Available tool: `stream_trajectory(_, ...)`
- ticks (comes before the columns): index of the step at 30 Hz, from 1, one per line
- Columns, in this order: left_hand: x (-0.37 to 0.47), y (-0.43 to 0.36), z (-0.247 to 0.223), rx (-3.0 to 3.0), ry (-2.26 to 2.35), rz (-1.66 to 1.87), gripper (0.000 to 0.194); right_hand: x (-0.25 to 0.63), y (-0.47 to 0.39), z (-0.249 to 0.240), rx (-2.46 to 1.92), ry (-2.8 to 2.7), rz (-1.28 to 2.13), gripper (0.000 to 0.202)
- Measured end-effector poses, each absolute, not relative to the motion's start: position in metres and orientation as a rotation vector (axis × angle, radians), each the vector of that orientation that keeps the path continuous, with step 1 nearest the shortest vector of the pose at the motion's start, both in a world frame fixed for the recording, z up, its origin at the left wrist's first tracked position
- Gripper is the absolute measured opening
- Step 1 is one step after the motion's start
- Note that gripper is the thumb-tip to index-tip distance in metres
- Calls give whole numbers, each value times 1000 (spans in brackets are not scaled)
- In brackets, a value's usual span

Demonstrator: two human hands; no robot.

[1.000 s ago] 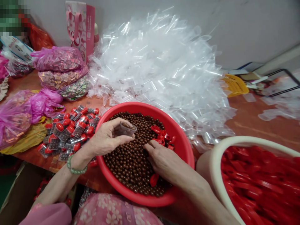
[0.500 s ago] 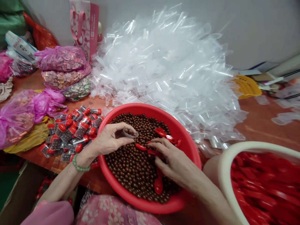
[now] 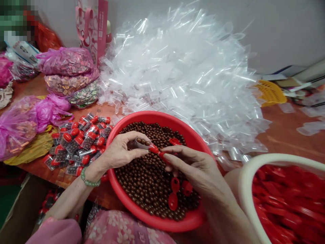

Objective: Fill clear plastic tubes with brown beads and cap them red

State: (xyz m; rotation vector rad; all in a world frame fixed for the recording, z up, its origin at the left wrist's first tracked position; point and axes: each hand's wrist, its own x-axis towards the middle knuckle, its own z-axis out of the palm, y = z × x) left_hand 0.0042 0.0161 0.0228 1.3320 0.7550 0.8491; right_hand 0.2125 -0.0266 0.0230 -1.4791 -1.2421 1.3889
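Over the red basin (image 3: pixel 157 228) of brown balls (image 3: pixel 142 183), my left hand (image 3: pixel 124 150) pinches a clear tube (image 3: pixel 142 143) with several brown balls inside. A red cap (image 3: pixel 153 148) touches the tube's right end. My right hand (image 3: pixel 195 166) has its thumb and fingers closed on the red cap's right part. Loose red caps (image 3: pixel 173 201) lie on the balls below my right hand. Left of the basin is a pile of filled tubes with red caps (image 3: pixel 76 142).
Behind the basin rises a large heap of clear tubes (image 3: pixel 177 74). A cream tub (image 3: pixel 245 183) of red caps stands at the right. Pink bags (image 3: pixel 68 64) and a yellow basket (image 3: pixel 270 92) are on the table.
My right hand has brought a red cap up against the tube's end. Both hands are now joined through tube and cap. Some red caps in the basin have shifted.
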Motion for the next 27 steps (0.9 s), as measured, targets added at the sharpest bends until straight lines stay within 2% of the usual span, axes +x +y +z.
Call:
stream_trajectory(4, 5, 16, 21, 1333, 801, 879, 13, 207, -25, 19, -1378, -1105, 1507, 28)
stream_trajectory(11, 10, 19, 13, 1097, 780, 784, 22, 203, -21, 11, -1254, -1050, 1647, 28)
stream_trajectory(18, 9, 18, 16, 1373, 807, 930, 7, 200, -11, 11, -1189, -941, 1764, 32)
stream_trajectory(20, 7, 18, 16, 1410, 797, 927, 5, 201, -10, 9, -1227, -1074, 1707, 30)
stream_trajectory(23, 6, 19, 14, 1410, 823, 896, 7, 201, -11, 7, -1285, -1350, 1424, 28)
stream_trajectory(27, 7, 20, 11, 1386, 910, 887, 17, 199, -12, 7, -1269, -1522, 1198, 40)
